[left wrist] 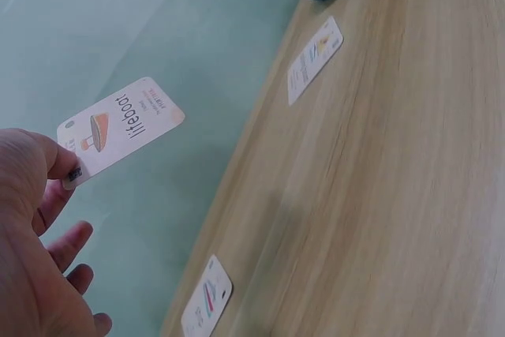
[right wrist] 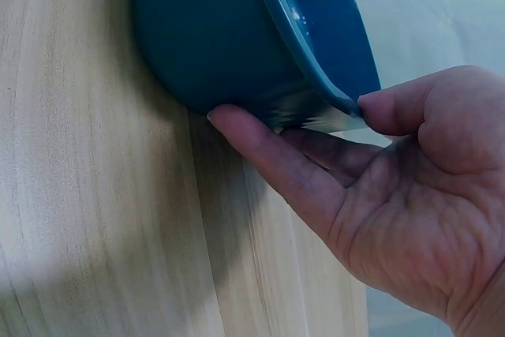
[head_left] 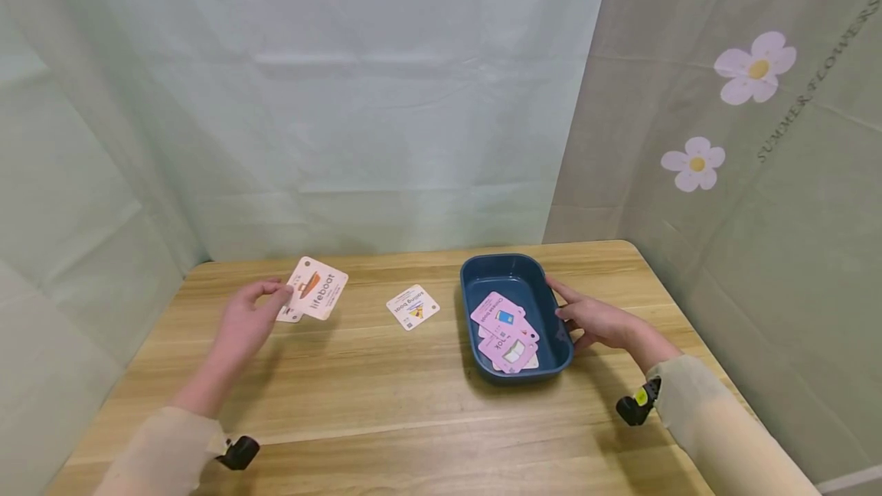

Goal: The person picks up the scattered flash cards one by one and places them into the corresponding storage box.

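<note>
My left hand [head_left: 255, 316] pinches a white "lifeboat" card [head_left: 321, 291] at its edge between thumb and fingers, raised over the table. In the left wrist view the card [left wrist: 122, 128] shows an orange boat. Partly behind it in the head view, another picture card [left wrist: 207, 297] lies on the table. A "sailing boat" card [head_left: 413, 307] lies between the left hand and a dark blue bin [head_left: 475, 362]. My right hand [head_left: 602, 321] touches the bin's right side, thumb tip at the rim and fairly straight fingers against the outer wall [right wrist: 213, 45].
Inside the bin lie several overlapping pink cards, including a "Chinese book" card [head_left: 498, 312] and one with an open book [head_left: 513, 350]. The wooden table [head_left: 358, 419] meets a pale curtain [head_left: 372, 113] behind. A flower-printed curtain [head_left: 772, 220] hangs on the right.
</note>
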Available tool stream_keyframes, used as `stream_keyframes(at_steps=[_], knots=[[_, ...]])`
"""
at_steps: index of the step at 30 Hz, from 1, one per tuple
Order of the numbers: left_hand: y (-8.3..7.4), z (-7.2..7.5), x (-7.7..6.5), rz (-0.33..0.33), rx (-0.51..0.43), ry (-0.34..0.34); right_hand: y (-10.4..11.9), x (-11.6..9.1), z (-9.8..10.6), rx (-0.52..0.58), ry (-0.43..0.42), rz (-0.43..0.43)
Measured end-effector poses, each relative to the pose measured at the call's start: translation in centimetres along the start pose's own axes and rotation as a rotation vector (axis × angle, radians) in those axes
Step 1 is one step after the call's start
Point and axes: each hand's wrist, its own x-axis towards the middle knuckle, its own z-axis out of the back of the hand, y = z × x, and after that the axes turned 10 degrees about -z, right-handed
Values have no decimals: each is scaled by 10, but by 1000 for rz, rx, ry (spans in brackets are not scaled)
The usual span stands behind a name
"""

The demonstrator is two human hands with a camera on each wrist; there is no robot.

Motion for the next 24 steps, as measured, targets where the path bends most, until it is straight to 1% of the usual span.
stream_keyframes(at_steps=[4,13,18,24], knots=[[-5,-4,2,-7,-7,8,0,2,1,-2,-3,-2],[-13,-12,4,-73,-37,-12,-1,4,0,5,-8,-6],[-16,-18,5,-104,-30,-21,-1,4,0,4,-14,-6],[-22,-24,6,-116,-28,-2,-1,4,-1,2,-19,-10]])
